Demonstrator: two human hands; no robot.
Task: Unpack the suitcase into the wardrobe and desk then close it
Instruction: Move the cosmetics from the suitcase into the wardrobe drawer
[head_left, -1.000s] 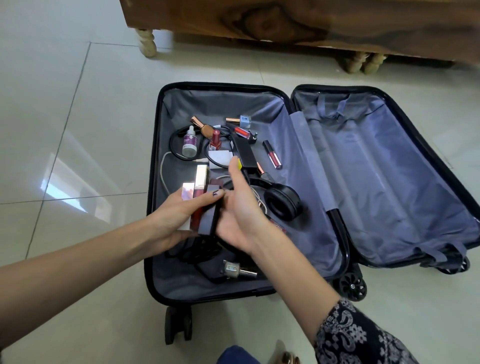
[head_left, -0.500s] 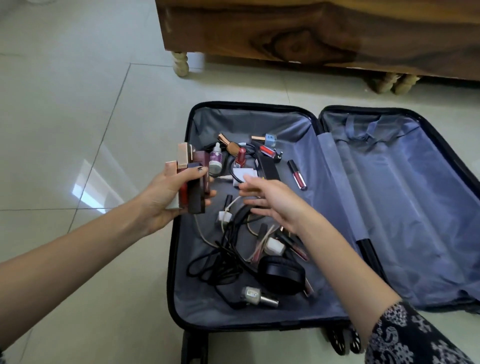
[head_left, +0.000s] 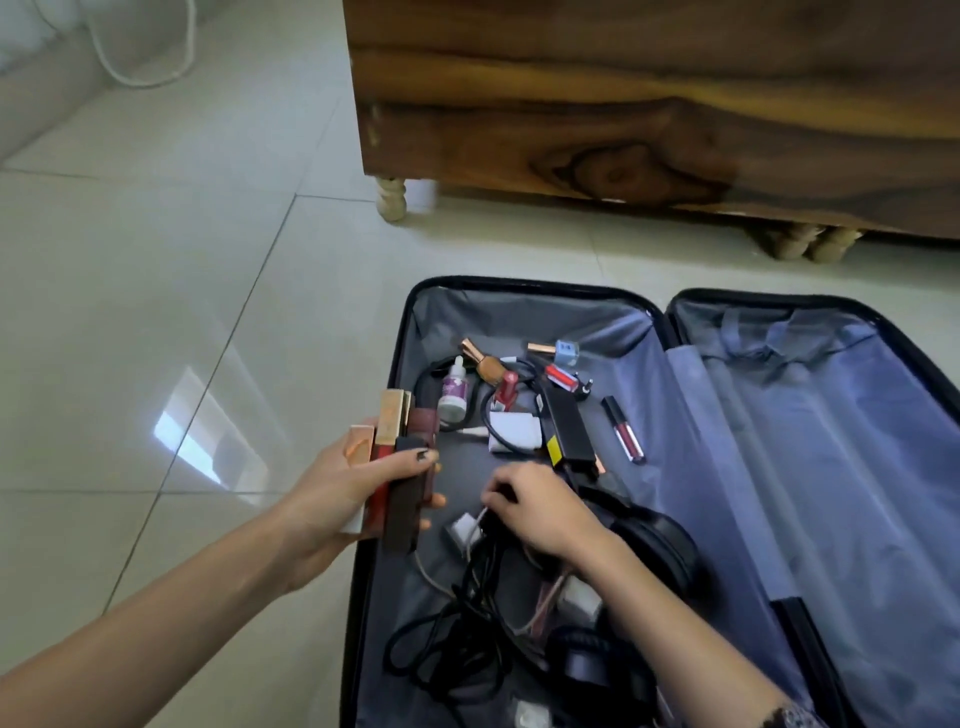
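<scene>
One suitcase (head_left: 779, 426), two hands (head_left: 332, 493) (head_left: 545, 514)

- Nothing legible in this view.
- Dropper bottle (head_left: 453, 395), toward the far-left corner of the suitcase (head_left: 411, 332): purple label, print too blurred to read.
- Black adapter (head_left: 566, 428), mid suitcase: yellow sticker (head_left: 552, 448), markings illegible.
- Blue cube (head_left: 566, 352), by the far edge: dark marks, can't resolve.
</scene>
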